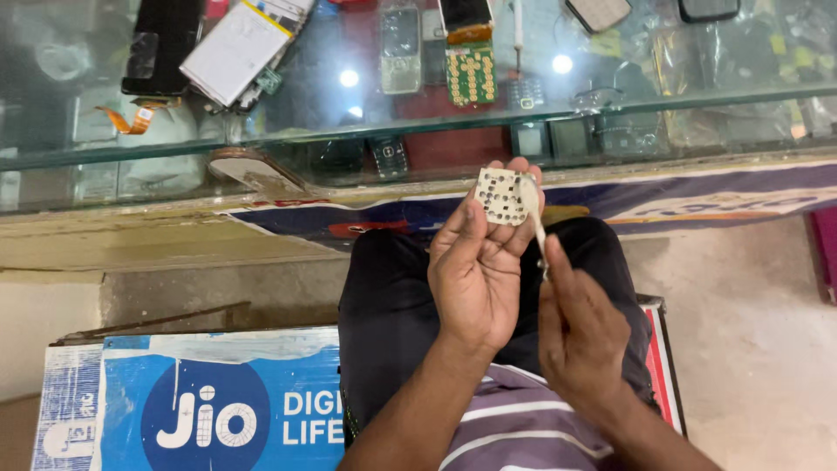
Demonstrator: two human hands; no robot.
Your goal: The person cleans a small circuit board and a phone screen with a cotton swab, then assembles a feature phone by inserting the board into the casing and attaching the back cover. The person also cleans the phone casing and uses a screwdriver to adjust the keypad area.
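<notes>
My left hand [475,275] is raised over my lap and pinches a small white keypad sheet [497,196] dotted with dark contacts between thumb and fingertips. My right hand [580,336] sits just right of it and grips a thin pale tool [536,222]. The tool's upper end rests against the right edge of the keypad sheet. I cannot tell exactly what kind of tool it is. Both hands hover above my dark trousers [384,296], in front of a glass counter.
The glass counter [288,131] ahead carries phone parts: a green and gold circuit board [471,74], a keypad phone [399,61], a white battery pack [235,48] and a black phone [161,44]. A blue and white printed board [218,410] lies at lower left. Concrete floor [741,331] is on the right.
</notes>
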